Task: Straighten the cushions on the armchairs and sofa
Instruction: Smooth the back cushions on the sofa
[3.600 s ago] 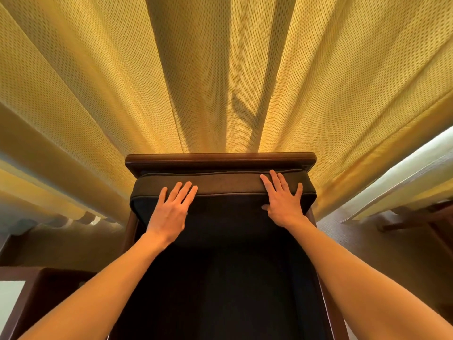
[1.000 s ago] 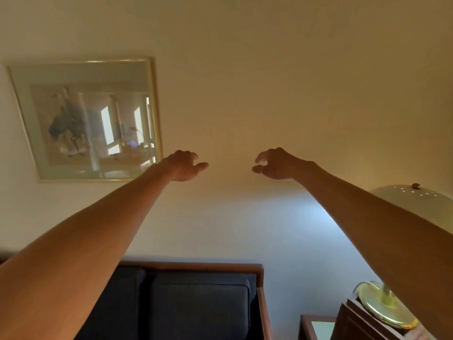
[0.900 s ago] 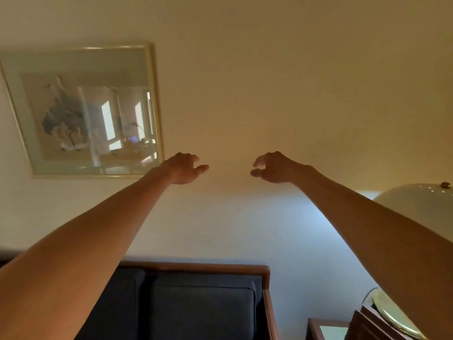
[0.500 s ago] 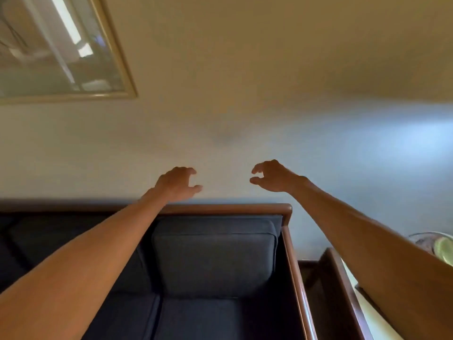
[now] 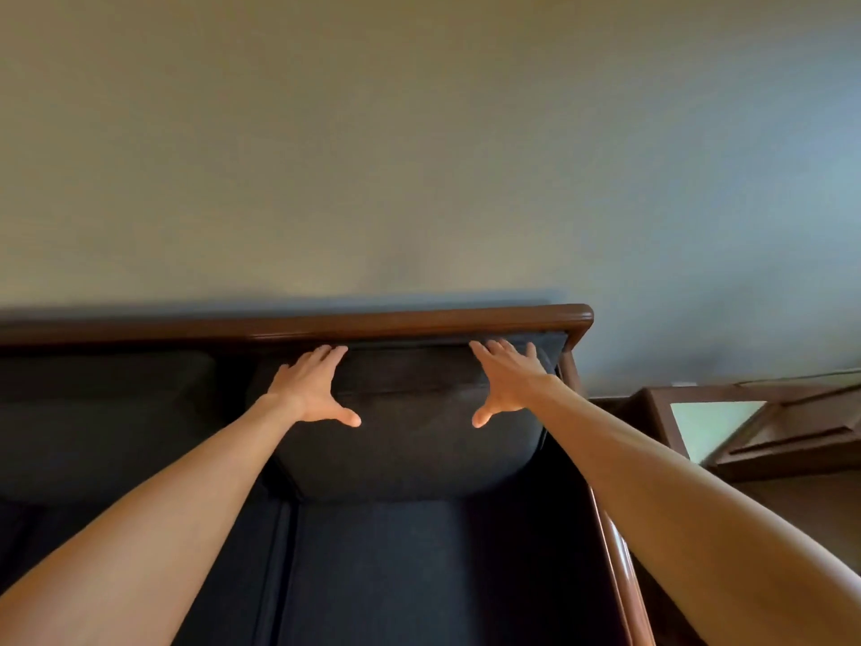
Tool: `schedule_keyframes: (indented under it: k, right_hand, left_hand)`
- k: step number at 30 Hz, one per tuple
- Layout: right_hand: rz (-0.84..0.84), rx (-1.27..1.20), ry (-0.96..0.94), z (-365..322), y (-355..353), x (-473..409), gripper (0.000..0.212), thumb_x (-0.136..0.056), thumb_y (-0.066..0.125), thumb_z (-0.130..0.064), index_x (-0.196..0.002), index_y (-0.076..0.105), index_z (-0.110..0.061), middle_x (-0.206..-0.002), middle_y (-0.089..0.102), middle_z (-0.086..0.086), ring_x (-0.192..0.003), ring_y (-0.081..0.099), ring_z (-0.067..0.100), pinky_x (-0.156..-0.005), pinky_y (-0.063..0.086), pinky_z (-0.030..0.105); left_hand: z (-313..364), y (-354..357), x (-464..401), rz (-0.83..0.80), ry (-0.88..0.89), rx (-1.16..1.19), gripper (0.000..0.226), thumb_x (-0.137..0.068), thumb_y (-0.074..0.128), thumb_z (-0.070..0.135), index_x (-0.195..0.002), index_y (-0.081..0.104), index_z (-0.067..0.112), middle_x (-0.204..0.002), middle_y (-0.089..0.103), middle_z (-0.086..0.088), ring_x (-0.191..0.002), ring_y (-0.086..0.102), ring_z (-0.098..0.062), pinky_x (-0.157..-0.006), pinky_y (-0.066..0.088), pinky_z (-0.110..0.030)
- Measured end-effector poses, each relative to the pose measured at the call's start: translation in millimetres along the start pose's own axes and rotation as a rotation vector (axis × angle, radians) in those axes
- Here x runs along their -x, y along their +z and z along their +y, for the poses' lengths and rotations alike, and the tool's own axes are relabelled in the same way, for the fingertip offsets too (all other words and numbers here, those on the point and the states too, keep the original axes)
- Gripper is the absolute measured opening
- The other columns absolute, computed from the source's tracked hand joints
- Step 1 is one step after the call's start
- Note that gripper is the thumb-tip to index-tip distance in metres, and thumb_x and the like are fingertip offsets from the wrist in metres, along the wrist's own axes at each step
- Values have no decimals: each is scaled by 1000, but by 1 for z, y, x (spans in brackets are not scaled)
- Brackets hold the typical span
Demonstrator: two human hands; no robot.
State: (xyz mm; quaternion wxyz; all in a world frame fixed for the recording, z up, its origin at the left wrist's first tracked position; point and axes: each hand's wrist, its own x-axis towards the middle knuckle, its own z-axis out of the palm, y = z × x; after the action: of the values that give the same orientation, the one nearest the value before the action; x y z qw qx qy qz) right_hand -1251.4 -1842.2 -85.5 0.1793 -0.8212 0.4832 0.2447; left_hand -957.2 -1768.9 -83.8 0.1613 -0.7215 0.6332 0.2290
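Left hand (image 5: pixel 311 389) and right hand (image 5: pixel 508 387) lie flat, fingers spread, gripping nothing, on the back cushion (image 5: pixel 410 431) at the sofa (image 5: pixel 419 575) right end. Cushion's long axis runs left-right between them, directly ahead, both equally near.

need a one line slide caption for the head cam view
Both hands, left hand and right hand, spread flat on the top of the sofa's rightmost dark back cushion below the wooden back rail.

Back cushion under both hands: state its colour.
Dark navy, nearly black, plain; the back cushion shows in the head view.
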Motion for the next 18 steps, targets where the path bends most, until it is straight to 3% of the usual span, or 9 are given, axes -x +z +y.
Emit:
schedule_keyframes:
  k: [3,8,13,18]
  right_hand:
    - [-7,75,47,0,23,-14,141,-57,86,-57,-156,-7,-17,-164,1,11,-151,-1,34,-112,8,71]
    - [64,126,46,0,31,-20,140,-54,91,-46,-155,0,-16,-157,15,11,-146,17,34,-112,17,69]
    - [137,176,29,5,36,-18,128,-48,89,-51,-150,18,-17,-145,40,6,-133,36,30,-106,24,64]
    - [248,180,46,21,47,4,120,-51,85,-53,-148,23,-20,-140,44,5,-130,40,27,-105,27,62]
  left_hand:
    - [-15,14,-10,17,40,-174,129,-59,84,56,-155,4,25,-163,10,-2,-149,10,-26,-113,24,-57]
    - [-16,21,-15,37,67,-268,141,-50,88,57,-155,2,19,-159,19,-7,-145,16,-29,-111,27,-53]
    - [-11,24,-13,88,70,-293,128,-44,86,57,-148,24,15,-144,39,-3,-137,28,-28,-105,31,-51]
    - [2,30,4,243,103,-260,114,-43,84,53,-140,35,17,-135,47,1,-126,37,-23,-95,33,-46]
